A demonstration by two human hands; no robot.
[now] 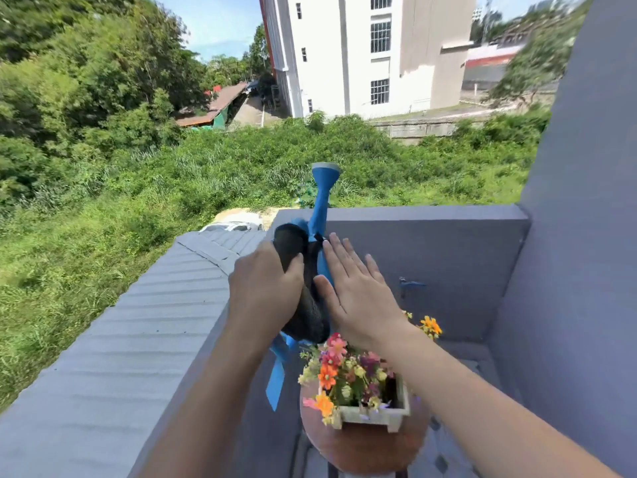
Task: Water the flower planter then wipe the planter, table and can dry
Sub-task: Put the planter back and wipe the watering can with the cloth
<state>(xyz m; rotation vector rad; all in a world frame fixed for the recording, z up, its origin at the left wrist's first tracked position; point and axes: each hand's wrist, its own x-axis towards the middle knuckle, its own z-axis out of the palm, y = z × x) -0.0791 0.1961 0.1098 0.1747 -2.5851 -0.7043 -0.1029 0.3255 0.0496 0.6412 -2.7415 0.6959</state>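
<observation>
Above the round brown table (362,450), head view: the blue plastic watering can (323,201) is held up in the air, spout pointing up and away, its rose showing above the top of the grey balcony wall (431,243). The left hand (265,291) has its fingers curled round a dark fuzzy cloth (303,312) and presses it on the can body. The right hand (358,298) is flat, fingers straight, palm and thumb against the can's right side: bracing, not gripping. The can looks clamped between the two hands; what carries its weight can't be told. A pale rectangular planter (375,415) with orange, pink and yellow flowers (341,363) sits on the table, directly below the can. Judgement: the step in hand is drying the can, probably late in the task. To do it well: take a firmer hold before rubbing, turn the can under the cloth, cover body, base, spout and rose, and hold the spout up so leftover water doesn't drip on the planter or table. Risk: the flat-palm brace slips and the can drops onto the flowers.
</observation>
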